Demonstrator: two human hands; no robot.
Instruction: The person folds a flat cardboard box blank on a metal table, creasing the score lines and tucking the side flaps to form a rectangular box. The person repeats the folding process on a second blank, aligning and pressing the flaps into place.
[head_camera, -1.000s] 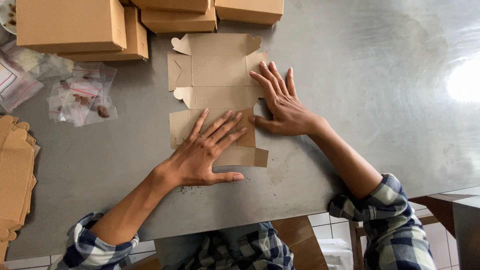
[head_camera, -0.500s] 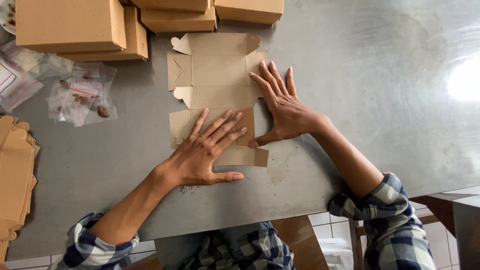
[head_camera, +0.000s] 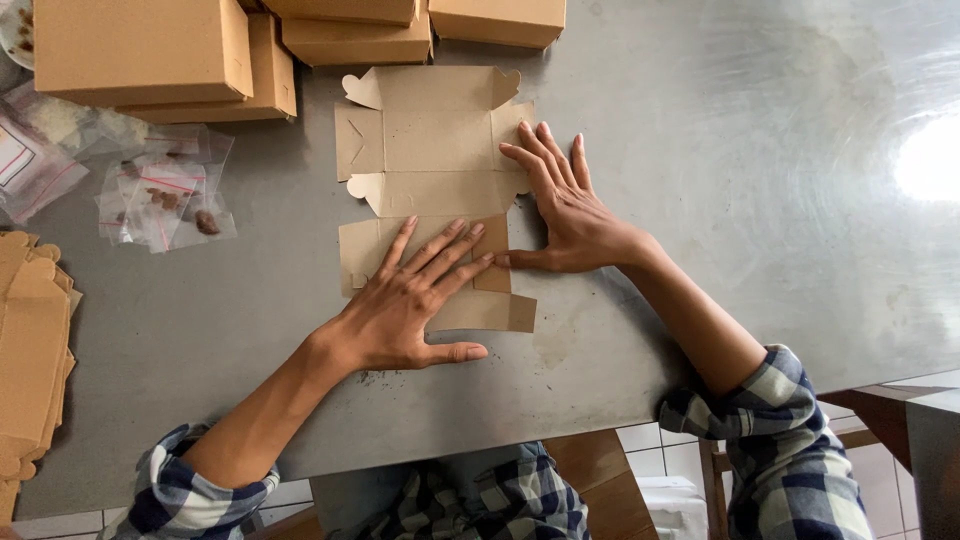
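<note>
A flat, unfolded brown cardboard box blank (head_camera: 430, 140) lies on the grey metal table (head_camera: 760, 200). My left hand (head_camera: 410, 300) presses flat on the blank's near panels, fingers spread and pointing up and to the right. My right hand (head_camera: 565, 205) lies flat at the blank's right edge, fingers spread over the side flap, thumb touching the fold near my left fingertips. Neither hand grips anything.
Several closed brown cardboard boxes (head_camera: 150, 50) are stacked along the far edge. Small clear plastic bags (head_camera: 165, 195) with brown contents lie at the left. A pile of flat cardboard blanks (head_camera: 30, 350) sits at the left edge. A bright glare (head_camera: 925, 165) marks the table's right side.
My right hand's thumb has slid a little left along the blank's edge toward my left fingertips. My left hand has stayed pressed in place.
</note>
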